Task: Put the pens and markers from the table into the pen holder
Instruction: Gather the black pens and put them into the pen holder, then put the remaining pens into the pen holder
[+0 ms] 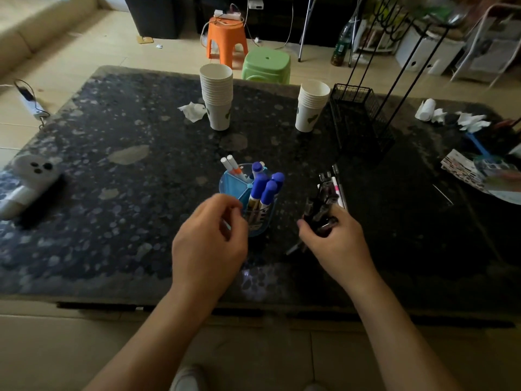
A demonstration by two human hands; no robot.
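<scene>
Both bare forearms reach in from six o'clock over a dark speckled table point(118, 153). The left hand point(210, 238) sits knuckles-up against the near-left side of the blue pen holder point(248, 193), its fingers curled inward; whether they pinch anything I cannot tell. The right hand point(335, 241) lies at three o'clock of the holder, just beside it, clenched round a bundle of dark pens point(324, 198) — one white-and-pink barrel among them — whose tips fan out toward twelve o'clock.

Inside the holder, which is split into compartments, four blue-capped markers point(265, 187) lean in the right-hand section, and two white markers point(229, 165) with orange bands tilt out of the far-left one.

Further back on the table stand two stacks of paper cups point(217, 94), a crumpled tissue point(193, 110) at nine o'clock of the taller stack, and a black wire basket point(358, 114) toward two o'clock. At the table's left edge rests a white plush toy point(31, 176); more crumpled tissues and papers crowd its right end.

Beyond, on pale floor tiles, an orange stool point(225, 40) and a green stool point(266, 64) stand at twelve o'clock.
</scene>
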